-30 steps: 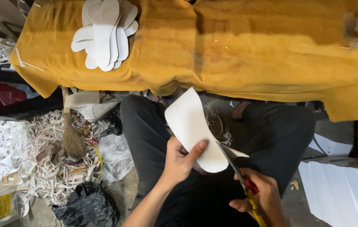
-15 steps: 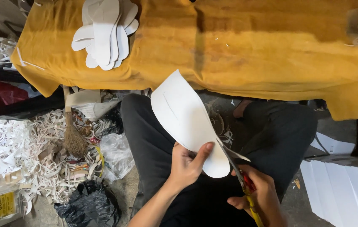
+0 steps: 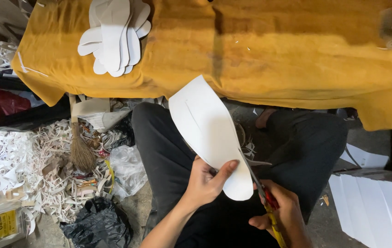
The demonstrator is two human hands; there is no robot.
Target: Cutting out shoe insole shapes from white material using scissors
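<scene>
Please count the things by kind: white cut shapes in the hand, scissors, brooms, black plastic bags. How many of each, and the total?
White cut shape held in left hand: 1
Scissors in right hand: 1
Broom: 1
Black plastic bag: 1
Total: 4

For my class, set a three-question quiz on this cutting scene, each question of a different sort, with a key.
1. True or false: the left hand pinches the white sheet with the thumb on top.
2. Which tool does the right hand hold? A) scissors B) knife C) brush
3. Fill in: the stack of cut white shapes lies on a ______ cloth.

Key: 1 true. 2 A, the scissors, their blades at the sheet's edge. 3 yellow.
</scene>
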